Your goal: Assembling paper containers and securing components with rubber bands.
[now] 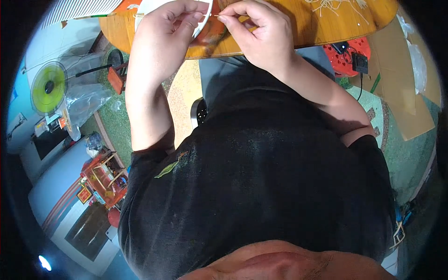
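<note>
Both hands are raised over the near edge of a wooden table (322, 28), their fingertips a short way apart. My left hand (163, 39) is closed, thumb against the fingers, above the rim of a white dish (147, 5); what it pinches is too small to make out. Between thumb and forefinger, my right hand (268, 35) pinches a thin pale strand (215, 16), whose short end points toward the left hand. Part of the dish is hidden behind the left hand and cut off by the top of the view.
Loose pale strings (338, 4) lie on the table to the right. A white ribbed rack (77, 10) is at its left end. Below on the right are a red patterned stool (359, 46), a black adapter with cable (360, 63) and cardboard (406, 112). A green fan (49, 87) stands left.
</note>
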Available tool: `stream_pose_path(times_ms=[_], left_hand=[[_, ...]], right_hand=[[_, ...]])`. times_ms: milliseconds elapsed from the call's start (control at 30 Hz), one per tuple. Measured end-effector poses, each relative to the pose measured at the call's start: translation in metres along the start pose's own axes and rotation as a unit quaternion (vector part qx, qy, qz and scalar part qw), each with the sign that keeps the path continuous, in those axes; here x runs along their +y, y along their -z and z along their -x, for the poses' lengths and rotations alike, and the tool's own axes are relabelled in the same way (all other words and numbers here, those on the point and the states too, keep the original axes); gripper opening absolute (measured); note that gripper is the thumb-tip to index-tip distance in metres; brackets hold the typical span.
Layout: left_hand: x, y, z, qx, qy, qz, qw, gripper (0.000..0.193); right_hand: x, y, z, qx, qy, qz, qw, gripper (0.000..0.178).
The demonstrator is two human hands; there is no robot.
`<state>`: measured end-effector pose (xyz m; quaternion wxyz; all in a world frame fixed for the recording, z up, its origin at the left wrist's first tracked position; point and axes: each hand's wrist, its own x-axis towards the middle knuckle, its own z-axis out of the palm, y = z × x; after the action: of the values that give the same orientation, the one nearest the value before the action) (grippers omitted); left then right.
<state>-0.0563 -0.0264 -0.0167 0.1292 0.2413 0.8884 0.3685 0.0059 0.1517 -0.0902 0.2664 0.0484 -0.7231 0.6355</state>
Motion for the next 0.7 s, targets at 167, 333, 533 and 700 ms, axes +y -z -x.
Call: stream_pose_path(times_ms=[167, 333, 533, 700], left_hand=[[0.000, 0.002, 0.000, -0.011, 0.011, 0.019, 1.000, 0.023], [-0.003, 0.004, -0.001, -0.032, 0.038, 0.053, 0.997, 0.024], [-0.013, 0.008, -0.007, -0.098, 0.038, 0.084, 0.991, 0.023], [-0.020, 0.009, -0.006, -0.106, 0.028, 0.064, 0.992, 0.021]], right_hand=[[0.000, -0.004, -0.001, 0.002, 0.001, 0.000, 1.000, 0.007], [-0.003, -0.005, -0.001, 0.017, 0.014, 0.006, 1.000, 0.007], [-0.001, -0.007, 0.001, 0.031, 0.035, 0.005, 0.999, 0.008], [-0.002, -0.008, 0.003, 0.027, 0.039, 0.013, 0.999, 0.010]])
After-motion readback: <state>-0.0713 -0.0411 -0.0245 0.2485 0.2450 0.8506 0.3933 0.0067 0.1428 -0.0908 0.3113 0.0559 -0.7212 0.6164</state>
